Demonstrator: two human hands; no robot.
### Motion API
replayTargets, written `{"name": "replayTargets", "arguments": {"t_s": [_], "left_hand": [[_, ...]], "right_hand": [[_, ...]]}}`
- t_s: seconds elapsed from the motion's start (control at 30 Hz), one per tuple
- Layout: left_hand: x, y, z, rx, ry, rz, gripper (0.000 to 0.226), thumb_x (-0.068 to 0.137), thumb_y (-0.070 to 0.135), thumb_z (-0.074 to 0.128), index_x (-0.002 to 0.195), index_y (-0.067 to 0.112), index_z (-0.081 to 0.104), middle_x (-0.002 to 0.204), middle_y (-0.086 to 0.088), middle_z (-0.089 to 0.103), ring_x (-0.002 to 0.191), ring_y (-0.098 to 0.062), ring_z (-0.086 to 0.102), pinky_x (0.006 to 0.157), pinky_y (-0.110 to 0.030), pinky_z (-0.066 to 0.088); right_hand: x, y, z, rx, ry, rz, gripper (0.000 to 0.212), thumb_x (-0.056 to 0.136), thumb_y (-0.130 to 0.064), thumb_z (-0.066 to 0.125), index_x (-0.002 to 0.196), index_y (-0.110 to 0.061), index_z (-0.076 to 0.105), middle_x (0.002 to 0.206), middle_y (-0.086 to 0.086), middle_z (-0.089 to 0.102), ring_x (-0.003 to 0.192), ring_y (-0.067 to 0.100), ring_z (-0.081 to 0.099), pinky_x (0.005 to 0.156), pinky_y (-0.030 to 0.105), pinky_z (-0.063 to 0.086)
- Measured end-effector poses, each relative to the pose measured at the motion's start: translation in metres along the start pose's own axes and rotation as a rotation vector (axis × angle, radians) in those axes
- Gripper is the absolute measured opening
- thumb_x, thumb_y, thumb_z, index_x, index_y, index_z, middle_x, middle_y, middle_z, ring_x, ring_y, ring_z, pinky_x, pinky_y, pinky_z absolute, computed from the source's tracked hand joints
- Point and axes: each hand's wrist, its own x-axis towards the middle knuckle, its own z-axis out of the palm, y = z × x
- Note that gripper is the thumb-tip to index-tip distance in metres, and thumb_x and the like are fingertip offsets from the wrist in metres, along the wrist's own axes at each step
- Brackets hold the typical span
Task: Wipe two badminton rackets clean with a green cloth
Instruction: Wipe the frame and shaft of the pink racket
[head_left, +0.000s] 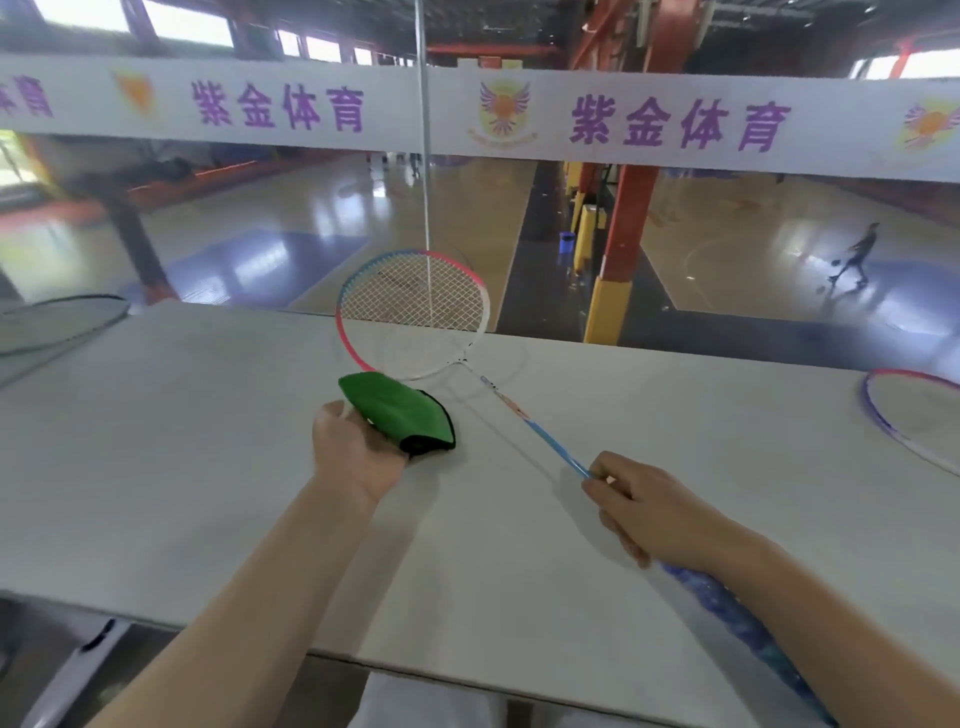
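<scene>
Wide white table (208, 493) beside a glass wall, an indoor sports hall with glossy courts beyond; white banner (675, 124) with purple characters stretched across the glass. Left hand (358, 452) above the tabletop, fingers curled round a folded green cloth (397, 410), dark edging showing at the cloth's near end. Right hand (649, 512) closed round the lower shaft and upper handle of a badminton racket (415, 306), blue patterned grip running back under the forearm; blue shaft slanting up and left to a head with a pink, blue and white frame, raised over the far edge of the table just beyond the cloth. Cloth near the frame's lower rim, contact not clear. Second racket (914, 415), purple and pink frame, lying on the table at the right edge, well apart from the hands. Dark-framed racket (62, 322) lying at the far left. Distant figure (857, 254) moving on the court on the right
</scene>
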Motion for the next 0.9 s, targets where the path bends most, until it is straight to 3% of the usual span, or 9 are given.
{"name": "replayTargets", "arguments": {"t_s": [0.07,0.2,0.33,0.47,0.6,0.67,0.73,0.87,0.9], "left_hand": [[0.003,0.002,-0.002,-0.061,-0.007,-0.019,0.052,0.098,0.031,0.021,0.128,0.008,0.058,0.127,-0.016,0.063,0.117,-0.035,0.058,0.096,-0.053,0.043],[0.013,0.003,0.001,-0.121,-0.006,-0.017,0.045,0.097,0.019,0.028,0.126,0.009,0.060,0.125,-0.014,0.064,0.117,-0.034,0.060,0.107,-0.057,0.036],[0.020,-0.002,0.002,-0.103,-0.036,-0.041,0.041,0.097,0.018,0.030,0.123,0.017,0.061,0.122,-0.013,0.067,0.113,-0.034,0.062,0.088,-0.057,0.045],[0.025,-0.008,0.000,-0.160,-0.081,-0.053,0.046,0.096,0.019,0.028,0.130,0.017,0.058,0.126,-0.016,0.065,0.116,-0.038,0.060,0.089,-0.060,0.043],[0.023,-0.017,0.008,-0.309,-0.040,0.014,0.042,0.101,0.030,0.027,0.126,0.017,0.059,0.116,-0.015,0.066,0.100,-0.034,0.063,0.075,-0.048,0.046],[0.022,-0.021,0.012,-0.333,-0.005,0.039,0.037,0.101,0.025,0.029,0.120,0.016,0.059,0.109,-0.014,0.065,0.094,-0.032,0.064,0.072,-0.045,0.046],[0.022,-0.025,0.016,-0.314,0.013,0.056,0.031,0.098,0.019,0.034,0.113,0.011,0.060,0.106,-0.014,0.067,0.092,-0.031,0.067,0.072,-0.045,0.050],[0.031,-0.030,0.021,-0.396,0.022,0.070,0.040,0.090,0.015,0.050,0.129,0.005,0.056,0.129,-0.013,0.061,0.111,-0.033,0.064,0.096,-0.049,0.050],[0.033,-0.030,0.024,-0.399,0.018,0.091,0.037,0.091,0.016,0.052,0.125,0.006,0.058,0.125,-0.010,0.063,0.106,-0.030,0.066,0.093,-0.046,0.052]], "right_hand": [[0.011,-0.004,-0.001,0.033,-0.034,-0.004,0.024,0.102,-0.032,0.044,0.085,-0.015,0.047,0.061,0.003,0.054,0.044,0.015,0.048,0.047,0.029,0.045],[0.029,-0.010,-0.002,0.058,-0.065,-0.014,0.026,0.103,-0.033,0.045,0.086,-0.014,0.049,0.061,0.003,0.055,0.044,0.016,0.046,0.046,0.029,0.044],[0.046,-0.011,-0.005,0.091,-0.077,-0.042,0.025,0.102,-0.031,0.046,0.088,-0.012,0.052,0.062,0.005,0.053,0.045,0.019,0.043,0.045,0.030,0.043],[0.056,-0.011,-0.010,0.097,-0.110,-0.063,0.022,0.102,-0.030,0.047,0.087,-0.016,0.054,0.063,0.006,0.050,0.048,0.021,0.041,0.046,0.030,0.042],[0.058,-0.012,-0.015,0.092,-0.186,-0.079,0.022,0.102,-0.030,0.047,0.084,-0.018,0.053,0.065,0.007,0.052,0.051,0.021,0.043,0.050,0.032,0.045],[0.059,-0.014,-0.017,0.089,-0.202,-0.078,0.023,0.102,-0.030,0.048,0.082,-0.020,0.054,0.067,0.006,0.053,0.052,0.019,0.045,0.052,0.032,0.047],[0.060,-0.015,-0.017,0.087,-0.194,-0.075,0.023,0.102,-0.030,0.048,0.083,-0.020,0.055,0.067,0.006,0.054,0.050,0.018,0.045,0.052,0.032,0.047],[0.060,-0.013,-0.016,0.099,-0.184,-0.071,0.023,0.102,-0.032,0.047,0.087,-0.018,0.055,0.068,0.005,0.054,0.050,0.016,0.045,0.052,0.032,0.046],[0.060,-0.012,-0.015,0.102,-0.187,-0.069,0.023,0.102,-0.032,0.047,0.088,-0.017,0.056,0.068,0.005,0.055,0.051,0.017,0.045,0.052,0.032,0.046]]}}
